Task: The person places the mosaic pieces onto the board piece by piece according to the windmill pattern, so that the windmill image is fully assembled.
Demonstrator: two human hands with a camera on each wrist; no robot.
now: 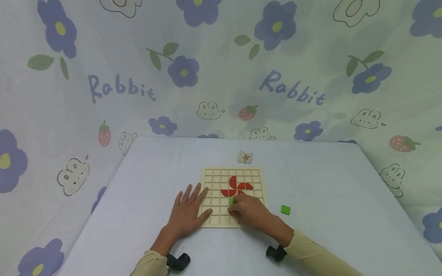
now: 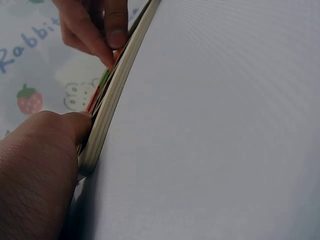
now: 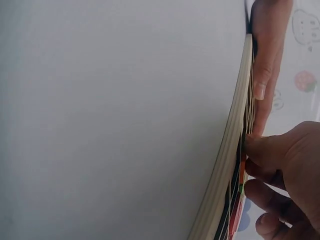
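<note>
A light wooden grid board (image 1: 215, 201) lies on the white table. My left hand (image 1: 188, 212) rests along its left edge, fingers spread and straight. Red rounded pieces (image 1: 245, 186) sit in cells near the board's middle, with a green square (image 1: 231, 201) just below them. Over the lower middle of the board, my right hand (image 1: 252, 213) has its fingers curled and covers some cells. Between that hand's thumb and a fingertip shows a small orange piece (image 2: 117, 53) in the left wrist view; its shape is mostly hidden.
A loose green square tile (image 1: 285, 210) lies on the table to the right of the board. Beyond the far edge of the board is a small card (image 1: 245, 157) printed with a red figure on a grid. A patterned cloth (image 1: 217, 90) hangs behind the table.
</note>
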